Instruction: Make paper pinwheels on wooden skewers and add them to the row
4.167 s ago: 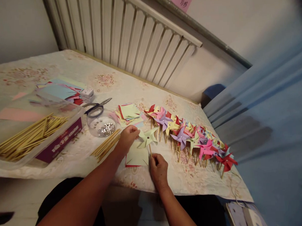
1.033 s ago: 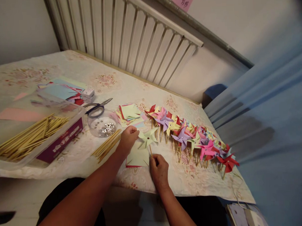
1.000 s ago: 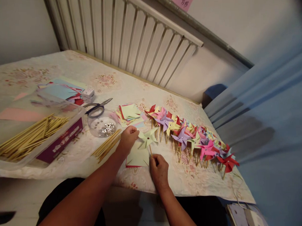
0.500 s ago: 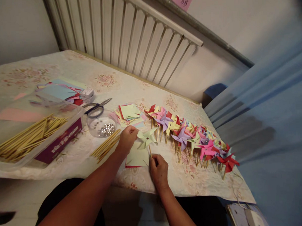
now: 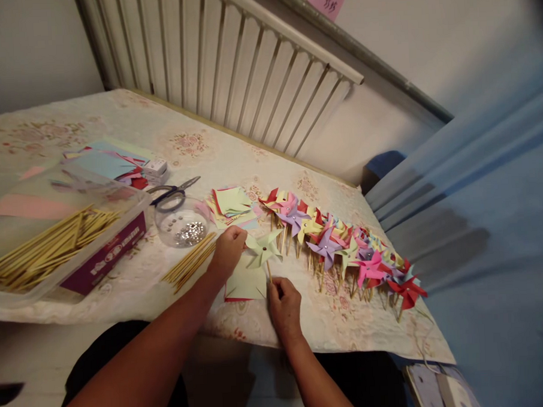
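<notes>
A pale green paper pinwheel (image 5: 264, 249) stands upright on a thin wooden stick, with a dark dot at its centre. My right hand (image 5: 285, 302) is closed round the lower part of that stick. At the pinwheel's left blade, my left hand (image 5: 229, 248) has its fingertips pinched together against the paper edge. Beneath the pinwheel lies a stack of square paper sheets (image 5: 246, 285), pale green on top with red below, slit at the corners. Beside my left forearm rests a bundle of loose sticks (image 5: 188, 264).
Rows of finished pinwheels (image 5: 327, 247) stand to the right. On the left are a clear bin (image 5: 132, 212) of sticks, a round dish (image 5: 158, 232) of shiny metal pieces, scissors (image 5: 176, 194) and a small white box (image 5: 155, 168). More cut paper (image 5: 232, 202) lies behind my left hand.
Both hands and the pinwheel keep nearly the same pose. The whole view has shifted very slightly.
</notes>
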The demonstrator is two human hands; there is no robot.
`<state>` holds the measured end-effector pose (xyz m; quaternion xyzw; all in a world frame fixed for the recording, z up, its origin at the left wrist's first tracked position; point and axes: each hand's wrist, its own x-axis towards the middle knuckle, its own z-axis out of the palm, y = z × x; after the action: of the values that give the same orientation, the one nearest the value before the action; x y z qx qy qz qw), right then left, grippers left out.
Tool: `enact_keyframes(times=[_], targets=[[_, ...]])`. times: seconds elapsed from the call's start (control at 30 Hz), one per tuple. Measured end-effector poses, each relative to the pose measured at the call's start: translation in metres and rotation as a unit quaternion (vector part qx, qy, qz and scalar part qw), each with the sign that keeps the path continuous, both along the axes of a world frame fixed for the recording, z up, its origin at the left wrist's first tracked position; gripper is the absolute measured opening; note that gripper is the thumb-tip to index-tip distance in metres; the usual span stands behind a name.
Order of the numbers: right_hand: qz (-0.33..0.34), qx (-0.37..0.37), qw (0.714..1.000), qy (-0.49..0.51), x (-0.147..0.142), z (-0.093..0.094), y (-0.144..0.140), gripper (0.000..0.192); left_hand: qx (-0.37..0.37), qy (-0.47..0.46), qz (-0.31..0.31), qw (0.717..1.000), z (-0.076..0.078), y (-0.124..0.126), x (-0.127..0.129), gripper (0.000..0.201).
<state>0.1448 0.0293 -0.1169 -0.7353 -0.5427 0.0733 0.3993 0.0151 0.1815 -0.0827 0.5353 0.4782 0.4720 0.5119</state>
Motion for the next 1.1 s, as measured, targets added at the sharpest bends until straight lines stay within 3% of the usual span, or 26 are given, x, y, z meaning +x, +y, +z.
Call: enact_keyframes(times=[0.43, 0.53, 0.73, 0.97, 1.1], targets=[[0.001, -0.001, 1.0, 0.011, 0.0, -0.001, 0.0, 0.017, 0.02, 0.078, 0.003, 0.997, 0.013, -0.002, -0.002, 0.025], [-0.002, 0.003, 1.0, 0.009, 0.001, -0.002, 0.0, 0.017, 0.015, 0.048, 0.007, 0.999, 0.011, -0.002, -0.002, 0.029], [-0.003, 0.008, 1.0, 0.01, 0.0, 0.0, 0.001, 0.017, -0.07, -0.049, -0.014, 0.996, 0.014, -0.004, -0.002, 0.042], [-0.003, 0.001, 1.0, 0.013, -0.001, 0.001, 0.0, 0.017, -0.06, -0.049, -0.031, 0.997, 0.016, -0.007, -0.002, 0.014], [-0.001, 0.002, 1.0, 0.011, 0.0, 0.001, 0.0, 0.017, -0.062, -0.059, -0.025, 0.996, 0.014, -0.007, -0.002, 0.008]])
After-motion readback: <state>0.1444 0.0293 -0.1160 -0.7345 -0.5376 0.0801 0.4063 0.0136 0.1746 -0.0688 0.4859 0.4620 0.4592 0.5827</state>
